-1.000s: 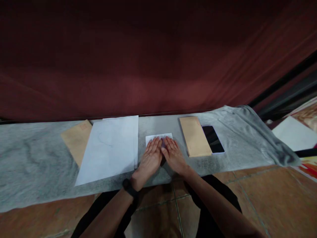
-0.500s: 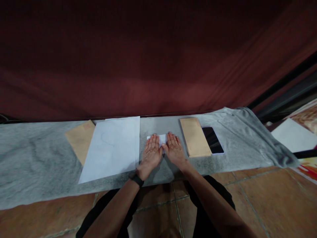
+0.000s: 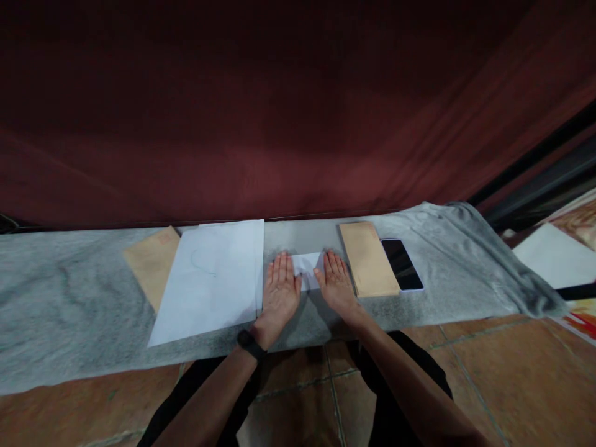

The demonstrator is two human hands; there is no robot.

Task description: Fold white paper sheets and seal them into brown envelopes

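A small folded piece of white paper lies on the grey cloth, its middle showing between my hands. Flat over its left end rests my left hand, fingers stretched out and a dark band on the wrist. My right hand lies palm down on the right end, fingers straight and the thumb pointing inward. Both hands hide the ends of the paper. Close to my left hand is a stack of large white sheets with a faint curved line on top. Brown envelopes lie just right of my right hand.
A smartphone with a dark screen sits beside the envelopes. Another brown envelope is partly under the white sheets at left. The grey cloth covers a long narrow surface, with a dark red curtain behind it and tiled floor in front.
My hands have moved apart, the left one leftward and the right one slightly rightward. More of the small white paper shows between them.
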